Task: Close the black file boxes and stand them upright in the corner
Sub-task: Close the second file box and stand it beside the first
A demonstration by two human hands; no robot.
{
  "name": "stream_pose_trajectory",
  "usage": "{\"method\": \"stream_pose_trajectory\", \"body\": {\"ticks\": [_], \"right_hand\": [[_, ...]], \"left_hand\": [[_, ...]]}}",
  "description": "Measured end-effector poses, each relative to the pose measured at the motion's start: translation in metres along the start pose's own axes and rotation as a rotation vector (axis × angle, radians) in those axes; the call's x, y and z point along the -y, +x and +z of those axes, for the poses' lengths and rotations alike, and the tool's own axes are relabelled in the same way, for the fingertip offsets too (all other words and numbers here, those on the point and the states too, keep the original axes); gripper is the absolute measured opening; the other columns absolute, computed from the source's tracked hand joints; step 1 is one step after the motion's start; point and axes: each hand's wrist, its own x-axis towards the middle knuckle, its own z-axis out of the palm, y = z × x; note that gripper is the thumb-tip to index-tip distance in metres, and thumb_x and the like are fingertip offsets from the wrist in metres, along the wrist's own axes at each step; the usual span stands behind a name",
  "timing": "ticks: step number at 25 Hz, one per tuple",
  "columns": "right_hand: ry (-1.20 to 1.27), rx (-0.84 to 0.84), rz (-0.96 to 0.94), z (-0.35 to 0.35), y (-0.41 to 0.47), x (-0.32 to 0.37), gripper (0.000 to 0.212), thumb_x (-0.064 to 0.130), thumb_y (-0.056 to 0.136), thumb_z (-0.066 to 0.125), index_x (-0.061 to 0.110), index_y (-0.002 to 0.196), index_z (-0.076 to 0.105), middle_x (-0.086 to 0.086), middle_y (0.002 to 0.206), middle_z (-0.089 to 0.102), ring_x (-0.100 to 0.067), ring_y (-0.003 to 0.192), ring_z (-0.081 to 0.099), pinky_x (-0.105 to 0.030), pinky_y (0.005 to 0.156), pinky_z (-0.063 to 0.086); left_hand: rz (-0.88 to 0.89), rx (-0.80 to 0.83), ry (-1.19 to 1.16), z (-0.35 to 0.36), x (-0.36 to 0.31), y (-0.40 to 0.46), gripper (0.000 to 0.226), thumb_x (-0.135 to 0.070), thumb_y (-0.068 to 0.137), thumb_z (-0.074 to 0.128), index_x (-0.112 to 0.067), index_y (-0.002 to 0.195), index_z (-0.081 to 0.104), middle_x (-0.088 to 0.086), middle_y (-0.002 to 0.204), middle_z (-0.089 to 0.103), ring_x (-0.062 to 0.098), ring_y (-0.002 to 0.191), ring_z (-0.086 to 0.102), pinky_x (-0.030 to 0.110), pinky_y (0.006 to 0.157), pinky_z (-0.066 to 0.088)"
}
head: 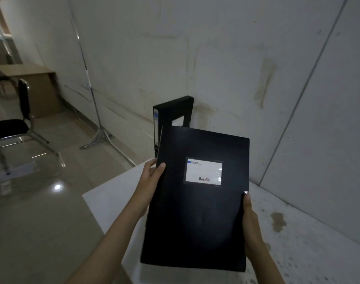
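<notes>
A closed black file box (197,220) with a white label on its front is held up above the white table (105,199), tilted toward me. My left hand (149,177) grips its left edge near the top, thumb on the front. My right hand (249,218) grips its right edge lower down. Behind it a second black file box (173,113) stands upright at the table's far corner against the wall, spine with a blue-topped label facing left; its lower part is hidden by the held box.
The stained white wall (216,58) bounds the table at the back and right. On the tiled floor to the left stand a black chair (13,128) with a metal frame, a metal tripod stand (99,136) and a brown desk (31,78).
</notes>
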Motion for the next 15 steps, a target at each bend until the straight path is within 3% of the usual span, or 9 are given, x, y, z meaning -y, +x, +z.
{"method": "stream_pose_trajectory", "body": {"ticks": [5,8,11,13,15], "right_hand": [[-0.097,0.01,-0.005,0.04,0.044,0.011,0.068,0.068,0.085,0.025,0.021,0.124,0.054,0.013,0.084,0.057,-0.003,0.076,0.054,-0.021,0.062,0.042],[-0.156,0.051,-0.063,0.064,0.066,0.022,0.055,0.07,0.083,0.025,0.034,0.106,0.059,0.018,0.087,0.059,0.0,0.083,0.057,-0.019,0.066,0.043],[-0.2,0.05,-0.137,0.094,0.09,0.039,0.037,0.064,0.088,0.027,0.044,0.085,0.058,0.025,0.088,0.057,0.007,0.081,0.056,-0.014,0.067,0.041],[-0.226,0.057,-0.18,0.113,0.11,0.043,0.037,0.057,0.092,0.026,0.043,0.099,0.059,0.023,0.097,0.057,0.008,0.086,0.055,-0.013,0.075,0.04],[-0.276,0.042,-0.214,0.129,0.128,0.046,0.044,0.049,0.095,0.026,0.026,0.12,0.055,0.009,0.112,0.056,-0.008,0.104,0.056,-0.022,0.087,0.039]], "left_hand": [[0.059,-0.025,-0.087,-0.029,-0.014,0.061,0.048,-0.037,0.086,0.057,-0.03,0.13,0.04,-0.001,0.122,0.06,0.014,0.105,0.062,0.031,0.085,0.052],[0.105,-0.012,-0.13,-0.051,-0.015,0.089,0.058,-0.035,0.083,0.062,-0.044,0.132,0.034,0.004,0.122,0.06,0.019,0.109,0.061,0.037,0.089,0.052],[0.125,0.091,-0.058,-0.08,-0.021,0.121,0.073,-0.038,0.076,0.065,-0.063,0.13,0.022,0.005,0.116,0.059,0.016,0.104,0.063,0.036,0.079,0.057],[0.13,0.146,0.011,-0.096,-0.024,0.146,0.079,-0.029,0.078,0.067,-0.066,0.129,0.018,0.009,0.114,0.056,0.018,0.1,0.064,0.04,0.076,0.059],[0.212,0.146,0.043,-0.1,-0.021,0.168,0.082,-0.021,0.08,0.068,-0.065,0.129,0.019,0.009,0.112,0.053,0.019,0.096,0.064,0.038,0.076,0.06]]}}
